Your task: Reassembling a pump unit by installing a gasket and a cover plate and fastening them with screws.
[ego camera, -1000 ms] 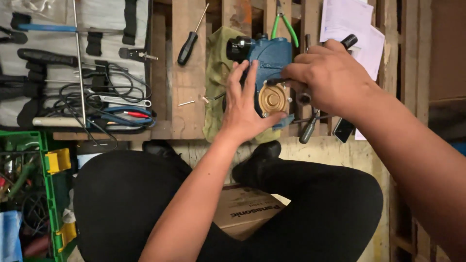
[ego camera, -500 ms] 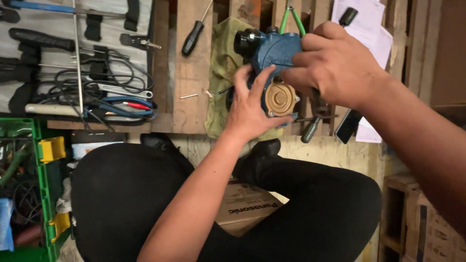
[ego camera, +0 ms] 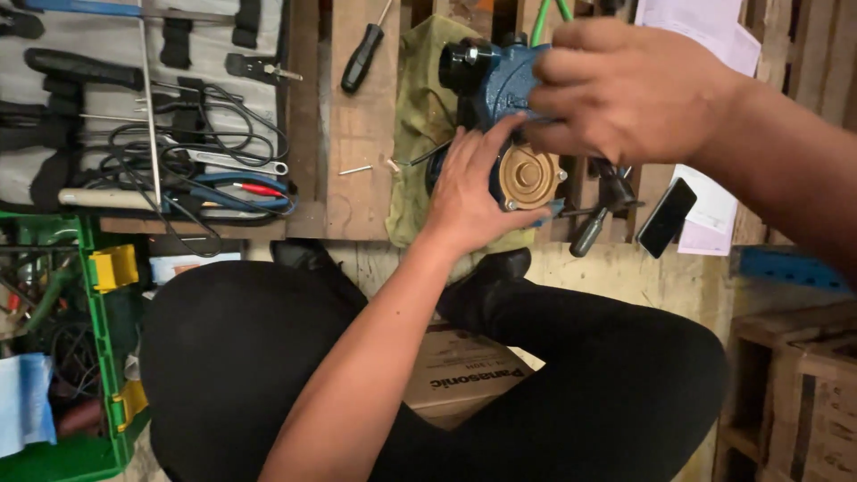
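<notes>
- The person sits over a wooden pallet [ego camera: 357, 134], knees apart.
- The left hand [ego camera: 473, 192] lies against the blue pump [ego camera: 504, 89], fingers spread and curved around the side of its round brass cover [ego camera: 527, 177].
- The right hand [ego camera: 625, 89] grips the top of the pump body, fingers closed over it.
- The pump rests on an olive cloth [ego camera: 420, 116] on the pallet.
- A black-handled screwdriver [ego camera: 364, 55] lies to the left, well apart.

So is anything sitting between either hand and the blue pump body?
Nothing visible. The left hand lies directly against the blue pump body beside its brass cover, and the right hand grips the pump from above, both in contact.
</notes>
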